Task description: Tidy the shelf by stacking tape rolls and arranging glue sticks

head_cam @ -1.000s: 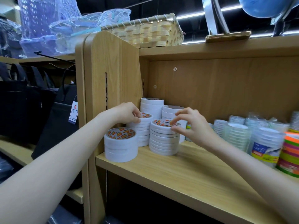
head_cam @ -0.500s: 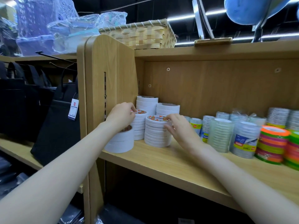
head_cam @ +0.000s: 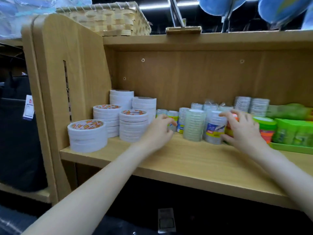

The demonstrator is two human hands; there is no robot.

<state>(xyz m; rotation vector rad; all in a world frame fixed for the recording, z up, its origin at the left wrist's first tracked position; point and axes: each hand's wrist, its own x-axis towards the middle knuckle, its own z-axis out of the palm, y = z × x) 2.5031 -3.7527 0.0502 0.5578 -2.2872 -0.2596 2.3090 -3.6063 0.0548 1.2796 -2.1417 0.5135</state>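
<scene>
A: White tape stacks [head_cam: 133, 126] stand at the shelf's [head_cam: 194, 160] left; which step?
B: Clear rolls [head_cam: 214, 128]; our right hand [head_cam: 240, 129] cups them, left hand [head_cam: 159, 129] loosely curled, contact unclear; next, we judge, squaring them.

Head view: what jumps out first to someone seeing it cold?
Two bare arms reach onto a wooden shelf: the left hand hovers by small rolls in the middle, the right hand touches a clear tape stack. At the left end stand neat white tape stacks, the widest one at the front edge. Bright green and orange packs crowd the right end, and a woven basket sits on top.
</scene>
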